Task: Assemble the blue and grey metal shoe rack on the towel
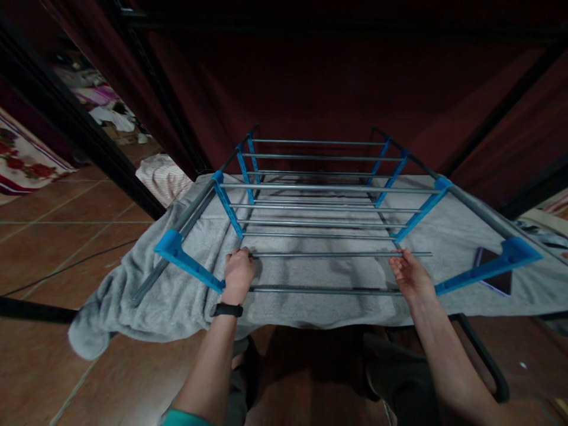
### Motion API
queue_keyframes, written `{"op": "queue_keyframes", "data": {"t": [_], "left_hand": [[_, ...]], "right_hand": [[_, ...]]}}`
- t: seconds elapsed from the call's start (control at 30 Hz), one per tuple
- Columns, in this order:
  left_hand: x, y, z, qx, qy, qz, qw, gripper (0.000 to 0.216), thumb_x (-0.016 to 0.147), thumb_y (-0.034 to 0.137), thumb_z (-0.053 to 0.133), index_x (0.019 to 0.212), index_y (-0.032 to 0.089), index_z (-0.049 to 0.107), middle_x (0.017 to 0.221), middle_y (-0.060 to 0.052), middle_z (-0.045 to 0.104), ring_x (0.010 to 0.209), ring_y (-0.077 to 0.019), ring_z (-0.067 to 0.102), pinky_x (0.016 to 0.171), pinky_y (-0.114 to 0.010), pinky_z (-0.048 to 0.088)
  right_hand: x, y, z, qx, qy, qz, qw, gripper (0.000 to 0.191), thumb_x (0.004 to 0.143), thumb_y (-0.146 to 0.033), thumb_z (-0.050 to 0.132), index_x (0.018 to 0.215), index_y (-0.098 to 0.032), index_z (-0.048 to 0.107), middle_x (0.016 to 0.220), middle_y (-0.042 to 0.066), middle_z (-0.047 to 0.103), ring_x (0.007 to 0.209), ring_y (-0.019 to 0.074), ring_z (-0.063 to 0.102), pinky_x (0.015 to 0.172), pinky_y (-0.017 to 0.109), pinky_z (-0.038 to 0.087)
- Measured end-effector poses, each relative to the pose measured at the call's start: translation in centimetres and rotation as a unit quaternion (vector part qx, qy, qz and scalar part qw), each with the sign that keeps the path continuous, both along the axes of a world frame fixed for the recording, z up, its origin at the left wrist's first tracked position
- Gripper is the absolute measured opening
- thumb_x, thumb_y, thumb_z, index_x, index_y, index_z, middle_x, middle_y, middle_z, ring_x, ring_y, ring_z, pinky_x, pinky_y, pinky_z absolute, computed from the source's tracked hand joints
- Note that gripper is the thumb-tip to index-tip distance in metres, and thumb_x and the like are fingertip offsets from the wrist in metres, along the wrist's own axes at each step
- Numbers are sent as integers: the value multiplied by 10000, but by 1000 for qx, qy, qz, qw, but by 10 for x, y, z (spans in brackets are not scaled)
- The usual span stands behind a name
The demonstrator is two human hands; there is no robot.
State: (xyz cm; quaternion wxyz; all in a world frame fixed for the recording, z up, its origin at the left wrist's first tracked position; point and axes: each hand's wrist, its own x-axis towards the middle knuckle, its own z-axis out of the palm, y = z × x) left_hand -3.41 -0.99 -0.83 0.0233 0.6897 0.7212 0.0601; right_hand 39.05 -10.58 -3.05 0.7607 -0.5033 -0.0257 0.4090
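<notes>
A loose thin metal rod [323, 255] lies level across the front part of a rack of grey metal tubes and blue plastic brackets. My left hand [239, 271], with a dark band on its wrist, closes round the rod's left end. Near the other end, my right hand [410, 273] pinches the same rod, whose tip sticks out to the right. Blue end brackets flank my hands, the left bracket [193, 263] and the right bracket [483, 266]. Below the held rod, another rod [323, 290] runs between these brackets. Farther back, several rods span the upright blue side pieces [228, 204].
The rack rests on a grey fleece blanket [310, 272] over a low table or bench. A phone [492, 269] lies under the right bracket. Dark red curtains [319, 89] hang behind, with black posts [84, 112] at the left. A tiled floor [89, 236] shows there, crossed by a cable.
</notes>
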Motion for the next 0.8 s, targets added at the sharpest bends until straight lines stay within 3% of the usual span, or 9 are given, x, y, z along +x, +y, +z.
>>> {"op": "queue_keyframes", "data": {"t": [0.23,0.53,0.7,0.8], "left_hand": [[0,4,-2,36,-21,-6,999,242,899,199,491,1035,139,681,1040,-166,682,1011,-290,644,944,-377,430],[4,-1,1,32,-19,5,999,263,897,209,498,1070,140,683,1067,-167,680,1045,-312,628,923,-387,449],[4,6,3,27,-106,14,994,231,861,186,548,1034,161,699,1067,-135,685,1068,-279,623,999,-380,433],[3,12,3,46,-194,45,979,220,813,157,589,997,179,709,1074,-117,672,1038,-260,625,965,-373,460]], "right_hand": [[-2,0,-1,4,-12,2,1000,100,881,-192,693,795,-174,645,626,-39,652,519,64,634,637,156,605],[-6,1,-1,-13,2,1,1000,138,916,-120,607,788,-162,636,616,-30,648,531,64,635,621,160,606],[-9,2,2,-25,5,-3,1000,136,911,-99,600,794,-156,637,645,-22,658,541,64,638,641,163,608],[-8,1,3,-29,6,-7,1000,153,917,-91,582,793,-165,633,652,-24,663,545,65,639,650,171,614]]}}
